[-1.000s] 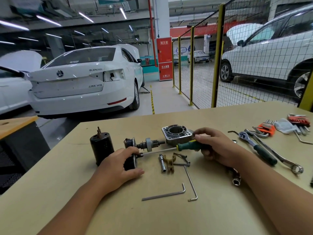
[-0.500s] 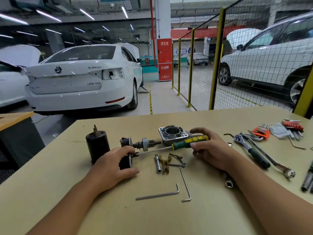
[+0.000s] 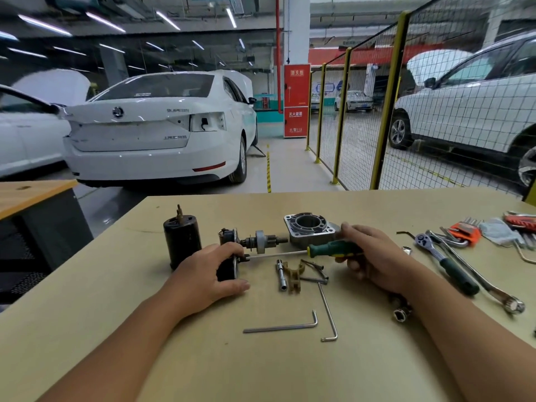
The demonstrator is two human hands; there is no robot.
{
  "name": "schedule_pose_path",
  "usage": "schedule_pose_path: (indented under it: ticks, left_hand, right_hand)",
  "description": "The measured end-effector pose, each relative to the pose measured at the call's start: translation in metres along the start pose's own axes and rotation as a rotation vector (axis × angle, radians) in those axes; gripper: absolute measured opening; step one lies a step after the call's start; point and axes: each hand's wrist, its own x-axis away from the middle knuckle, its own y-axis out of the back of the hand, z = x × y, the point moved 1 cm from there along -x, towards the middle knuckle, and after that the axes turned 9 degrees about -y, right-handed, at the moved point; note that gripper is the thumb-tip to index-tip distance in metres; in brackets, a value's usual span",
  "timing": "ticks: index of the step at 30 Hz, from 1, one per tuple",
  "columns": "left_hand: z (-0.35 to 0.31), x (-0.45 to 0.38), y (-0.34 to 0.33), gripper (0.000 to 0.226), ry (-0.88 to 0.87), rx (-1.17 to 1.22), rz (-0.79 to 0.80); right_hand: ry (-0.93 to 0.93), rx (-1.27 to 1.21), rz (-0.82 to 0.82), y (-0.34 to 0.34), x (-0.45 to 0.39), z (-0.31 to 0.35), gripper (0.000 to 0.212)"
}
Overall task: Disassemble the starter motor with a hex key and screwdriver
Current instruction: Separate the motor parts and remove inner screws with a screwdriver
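Head view: black motor housing [image 3: 182, 242] upright on table [image 3: 203, 358]. Left hand [image 3: 207, 278] grips starter end-plate assembly [image 3: 229, 262]. Screwdriver [image 3: 304, 252] tip at plate, handle grasped by right hand [image 3: 374, 261]. Hex keys [image 3: 293, 326] lie nearer.

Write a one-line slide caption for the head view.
Left hand steadies the motor part while right hand drives a green screwdriver into it.
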Motion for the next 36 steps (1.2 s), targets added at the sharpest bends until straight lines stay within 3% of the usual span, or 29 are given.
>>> schedule_pose_path:
  ticks: [2,7,12,15,18,23,26,28,30,33,36]
  left_hand:
    - [0.0,0.0,0.0,0.063,-0.006,-0.002,-0.007]
    - [0.0,-0.001,-0.001,0.059,-0.015,-0.003,-0.008]
    - [0.0,-0.002,0.0,0.062,-0.012,0.001,-0.012]
    - [0.0,-0.001,0.0,0.062,-0.017,0.0,-0.013]
    - [0.0,-0.001,0.001,0.064,-0.014,0.002,-0.009]
    - [0.0,0.0,0.002,0.063,-0.019,0.023,-0.002]
    - [0.0,0.0,0.002,0.062,-0.024,0.02,-0.003]
    - [0.001,0.001,0.002,0.062,-0.025,0.024,-0.006]
    - [0.002,0.001,0.002,0.063,-0.025,0.024,-0.007]
    - [0.003,0.001,0.001,0.063,-0.023,0.021,-0.01]
    - [0.004,0.002,0.001,0.062,-0.023,0.024,-0.013]
  right_hand:
    - [0.0,0.022,0.005,0.003,0.0,0.0,0.048]
    - [0.038,-0.264,0.152,0.003,0.0,-0.003,0.048]
    - [-0.048,-0.056,-0.016,0.0,-0.002,0.0,0.041]
    - [-0.013,-0.124,0.075,0.005,-0.001,-0.001,0.027]
    - [0.029,-0.258,0.113,0.004,-0.003,-0.005,0.047]
    - [-0.011,-0.019,0.009,-0.001,-0.001,0.001,0.05]
    - [0.014,-0.051,0.096,0.006,0.001,0.0,0.038]
    - [0.027,-0.116,0.148,0.008,0.001,-0.003,0.046]
    - [0.022,-0.101,0.136,0.004,-0.001,-0.003,0.043]
    - [-0.032,0.1,-0.008,0.002,0.0,-0.001,0.036]
    - [-0.022,0.099,0.048,0.007,-0.001,-0.001,0.037]
